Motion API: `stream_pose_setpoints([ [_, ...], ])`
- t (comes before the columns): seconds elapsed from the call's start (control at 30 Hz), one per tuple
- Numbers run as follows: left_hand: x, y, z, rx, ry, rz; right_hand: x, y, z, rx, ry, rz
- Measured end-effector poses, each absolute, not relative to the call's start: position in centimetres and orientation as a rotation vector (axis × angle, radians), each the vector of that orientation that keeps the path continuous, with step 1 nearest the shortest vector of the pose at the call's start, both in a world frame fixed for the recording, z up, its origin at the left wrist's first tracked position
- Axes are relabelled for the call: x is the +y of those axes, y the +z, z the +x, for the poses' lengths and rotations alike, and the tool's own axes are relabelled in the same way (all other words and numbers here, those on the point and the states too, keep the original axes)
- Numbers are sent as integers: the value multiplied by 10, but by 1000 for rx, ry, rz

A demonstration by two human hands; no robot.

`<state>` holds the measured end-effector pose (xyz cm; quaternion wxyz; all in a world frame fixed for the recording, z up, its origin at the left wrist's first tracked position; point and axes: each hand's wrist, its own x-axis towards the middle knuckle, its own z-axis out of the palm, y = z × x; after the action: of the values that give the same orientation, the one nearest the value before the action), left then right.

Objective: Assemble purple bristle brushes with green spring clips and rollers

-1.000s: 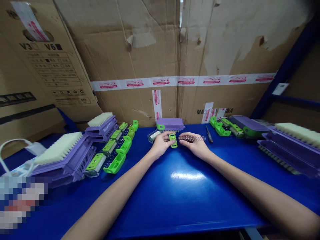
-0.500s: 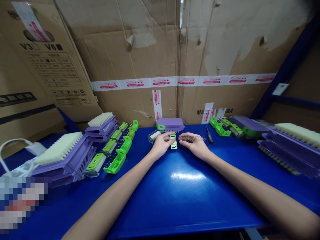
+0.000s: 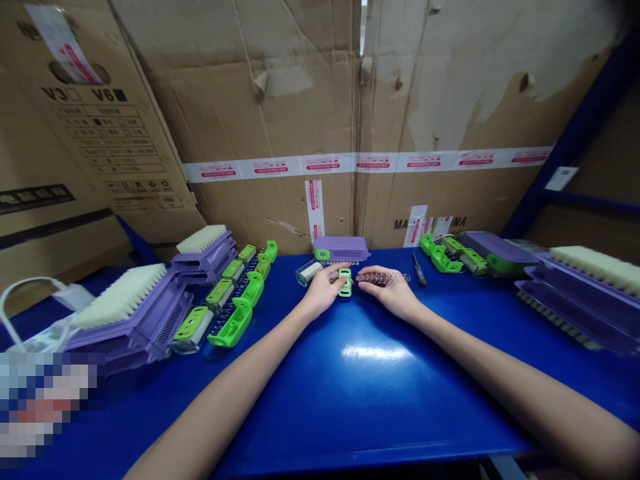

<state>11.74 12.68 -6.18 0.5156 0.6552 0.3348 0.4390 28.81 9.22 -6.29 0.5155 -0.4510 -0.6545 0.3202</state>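
Observation:
My left hand (image 3: 323, 291) is closed on a small green plastic plate with slots (image 3: 345, 283), held upright by its edge. To the right, my right hand (image 3: 389, 291) pinches a thin metal coil spring (image 3: 383, 277) that stretches across its fingers. A small gap separates the two hands. Just behind them a purple brush head (image 3: 341, 249) with a green end piece lies bristles down. Close to my left fingers rests a clear plastic case with a white block in it (image 3: 309, 273).
Purple brush parts (image 3: 133, 310) with pale bristles stand on the left of the blue table (image 3: 320, 393), beside several green end caps (image 3: 237, 323) and springs. A screwdriver (image 3: 419, 269) lies right of my hands. More purple brush parts (image 3: 580, 293) stack at right. Cardboard (image 3: 280, 120) walls the back.
The green plate in my left hand has tilted slightly and shifted a little to the left. My right hand and the spring have barely moved.

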Motion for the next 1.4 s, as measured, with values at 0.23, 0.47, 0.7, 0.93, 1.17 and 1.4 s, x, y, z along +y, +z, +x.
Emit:
stream_pose_setpoints([
  [0.23, 130, -64, 115, 741, 1016, 1568, 93, -64, 288, -1559, 763, -1075],
  [0.47, 130, -63, 117, 752, 1016, 1515, 92, -62, 288, -1545, 790, -1074],
  [0.7, 128, -61, 119, 848, 1081, 1527, 92, -63, 288, -1568, 777, -1085],
  [0.93, 128, -62, 118, 867, 1143, 1555, 92, -63, 289, -1580, 755, -1104],
  [1.17, 130, -63, 119, 878, 1134, 1627, 93, -63, 289, -1593, 749, -1101],
  [1.4, 127, -61, 118, 892, 1104, 1711, 92, -63, 289, -1603, 748, -1102],
])
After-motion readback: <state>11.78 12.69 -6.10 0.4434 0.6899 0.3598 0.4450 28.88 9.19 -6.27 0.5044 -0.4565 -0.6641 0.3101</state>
